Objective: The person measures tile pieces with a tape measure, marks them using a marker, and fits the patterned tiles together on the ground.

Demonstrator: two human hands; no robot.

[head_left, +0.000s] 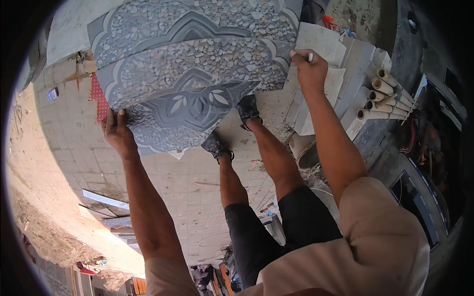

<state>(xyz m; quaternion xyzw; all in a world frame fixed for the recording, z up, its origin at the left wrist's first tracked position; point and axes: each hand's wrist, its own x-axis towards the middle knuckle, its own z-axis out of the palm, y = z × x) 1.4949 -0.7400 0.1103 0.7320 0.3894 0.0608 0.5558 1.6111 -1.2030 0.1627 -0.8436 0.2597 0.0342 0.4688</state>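
My left hand [118, 132] is closed at the lower left corner of a grey pebble-patterned tile [197, 61], fingers over its edge. At that tile's right end, my right hand [311, 69] pinches the corner, and a small white stick-like thing [310, 57] pokes out of the fist. Beyond lies another tile [140, 24] with the same pebble print and a dark curved motif. Nearer to me, partly covered by the middle tile, is a tile [170, 130] with white leaf shapes. Dark shoes [215, 144] stand close to its right side.
Several pale tubes [382, 93] lie stacked at the right beside long grey slabs [358, 59]. A red dotted piece [99, 96] shows left of the tiles. Flat strips [106, 200] lie on the paved ground [168, 192] at the left. A phone-like object [53, 94] lies far left.
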